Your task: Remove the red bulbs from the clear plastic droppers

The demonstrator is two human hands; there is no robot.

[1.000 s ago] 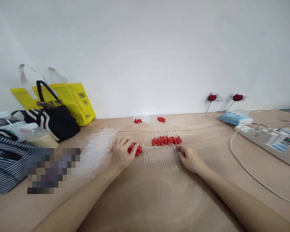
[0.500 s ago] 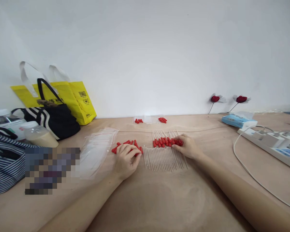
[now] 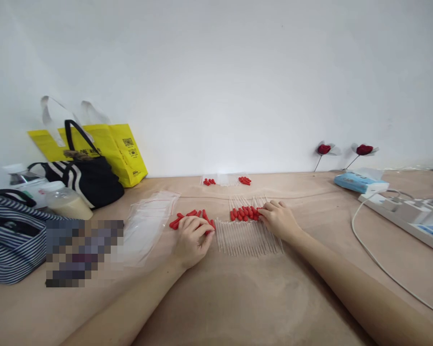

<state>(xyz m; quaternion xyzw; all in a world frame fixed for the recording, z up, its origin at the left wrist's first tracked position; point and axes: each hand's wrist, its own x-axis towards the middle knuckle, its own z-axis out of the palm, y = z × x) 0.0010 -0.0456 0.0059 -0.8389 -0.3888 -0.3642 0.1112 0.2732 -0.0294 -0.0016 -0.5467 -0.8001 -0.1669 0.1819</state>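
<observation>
My left hand (image 3: 193, 240) lies with curled fingers over a loose pile of red dropper bulbs (image 3: 192, 213); a bit of red shows between its thumb and fingertips. Thin clear dropper tubes (image 3: 248, 242) lie side by side in a row to the right of it. Across these tubes runs a band of red bulbs (image 3: 243, 213). At the band's right end my right hand (image 3: 279, 221) is closed round a bulb, its fingertips hiding most of that end. Whether that bulb sits on a tube cannot be seen.
Clear zip bags (image 3: 149, 226) lie left of the pile. Another clear bag (image 3: 225, 179) with red bulbs is by the wall. Bags (image 3: 126, 158) and a jar (image 3: 70, 202) crowd the left. A tissue pack (image 3: 359, 182), power strip (image 3: 414, 211) and white cable (image 3: 368, 254) occupy the right.
The view has shifted slightly. My right fingers have moved a little over the right end of the red band, covering bulbs that showed before. My left hand stays by the pile.
</observation>
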